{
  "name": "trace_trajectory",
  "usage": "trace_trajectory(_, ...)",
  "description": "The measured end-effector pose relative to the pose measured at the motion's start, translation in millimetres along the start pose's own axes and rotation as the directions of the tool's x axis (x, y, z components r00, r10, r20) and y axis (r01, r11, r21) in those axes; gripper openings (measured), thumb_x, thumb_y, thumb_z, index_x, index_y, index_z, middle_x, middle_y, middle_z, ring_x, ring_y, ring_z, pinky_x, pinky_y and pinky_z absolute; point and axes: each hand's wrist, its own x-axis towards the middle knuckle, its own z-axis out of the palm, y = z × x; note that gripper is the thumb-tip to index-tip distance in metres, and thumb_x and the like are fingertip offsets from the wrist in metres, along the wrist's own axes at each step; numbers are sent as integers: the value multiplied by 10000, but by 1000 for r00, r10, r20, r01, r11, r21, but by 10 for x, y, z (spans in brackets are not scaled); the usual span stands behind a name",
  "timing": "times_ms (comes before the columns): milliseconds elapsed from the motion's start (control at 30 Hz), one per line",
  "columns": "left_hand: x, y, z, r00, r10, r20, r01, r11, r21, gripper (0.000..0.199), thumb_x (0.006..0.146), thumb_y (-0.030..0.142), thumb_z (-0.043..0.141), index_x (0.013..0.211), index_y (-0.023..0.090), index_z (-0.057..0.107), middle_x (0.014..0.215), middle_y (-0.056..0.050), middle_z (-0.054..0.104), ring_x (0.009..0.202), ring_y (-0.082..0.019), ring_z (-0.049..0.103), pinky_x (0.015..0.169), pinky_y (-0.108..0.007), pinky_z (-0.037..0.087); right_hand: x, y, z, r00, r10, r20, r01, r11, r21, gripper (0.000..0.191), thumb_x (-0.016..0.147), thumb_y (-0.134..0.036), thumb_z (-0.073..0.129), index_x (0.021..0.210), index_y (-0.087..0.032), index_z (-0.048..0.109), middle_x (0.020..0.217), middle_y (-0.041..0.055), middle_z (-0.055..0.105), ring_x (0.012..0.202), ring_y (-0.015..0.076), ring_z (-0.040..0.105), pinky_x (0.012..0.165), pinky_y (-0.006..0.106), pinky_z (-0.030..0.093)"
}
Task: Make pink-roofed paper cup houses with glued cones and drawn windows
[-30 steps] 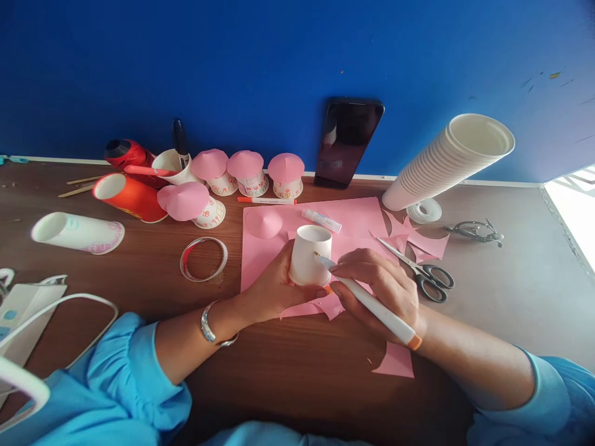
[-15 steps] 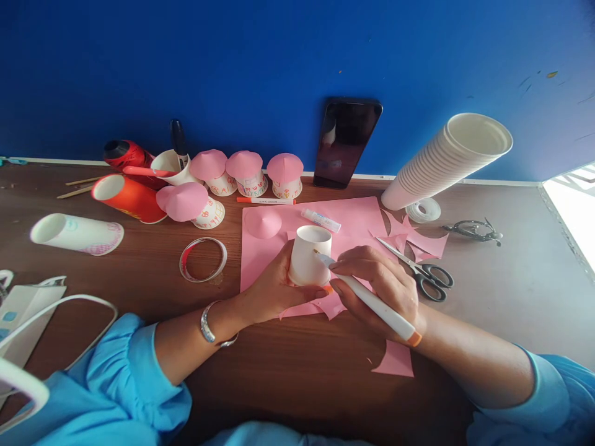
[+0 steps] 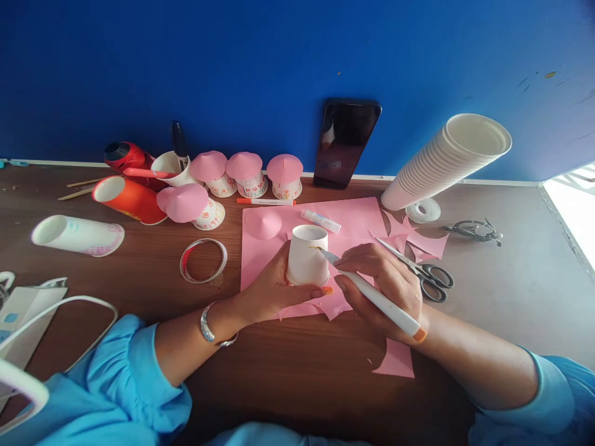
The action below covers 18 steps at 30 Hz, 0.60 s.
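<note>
My left hand [image 3: 283, 286] is closed around a white paper cup [image 3: 307, 257], its thumb across the lower front. A small orange piece, which looks like a marker cap [image 3: 328, 290], shows at the thumb's tip. My right hand [image 3: 383, 282] grips a white marker [image 3: 381, 305] with an orange end. The marker's tip touches the cup's side, at the end of a short yellowish-brown line near the upper edge. Beneath both hands lies pink paper [image 3: 344, 214], bearing a pink paper cone [image 3: 263, 223] and a glue stick [image 3: 320, 220].
Scissors [image 3: 430, 272], paper scraps [image 3: 395, 359] and clear tape [image 3: 423, 210] lie right, below a tall cup stack [image 3: 446, 161]. A phone [image 3: 348, 142] leans on the blue wall. Cone-topped decorated cups [image 3: 284, 176], a tape ring [image 3: 203, 260] and a red cup [image 3: 130, 198] stand left.
The marker tip has moved slightly right along the cup, leaving a short line in place of a small mark. The cup has shifted slightly left in my left hand.
</note>
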Motion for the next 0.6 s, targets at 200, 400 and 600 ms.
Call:
trace_trajectory(200,0,34,0,1000,-6,10,6,1000,-16,590,787,294,890,1270,259,551,1047,-37,614,1040,-243,598,873,-410,551,-11,17,8,1000,17,-11,-17,1000,11,219,921,-79,642,1092,-214,622,845,59,723,736,196,724,638,312,604)
trace_trajectory(400,2,35,-10,999,2,40,1,998,-68,607,784,283,892,1290,265,557,1122,-48,624,1082,-249,612,941,-458,569,-9,36,33,998,41,-53,-40,999,29,192,924,-77,638,1067,-205,627,853,56,726,745,191,727,658,312,605)
trace_trajectory(600,1,60,3,999,24,39,-23,998,-51,581,778,305,898,1267,236,590,1081,-61,655,1064,-264,640,933,-471,576,-1,41,29,996,76,-53,-74,997,29,194,914,-77,639,1045,-220,635,847,43,733,737,188,726,636,310,602)
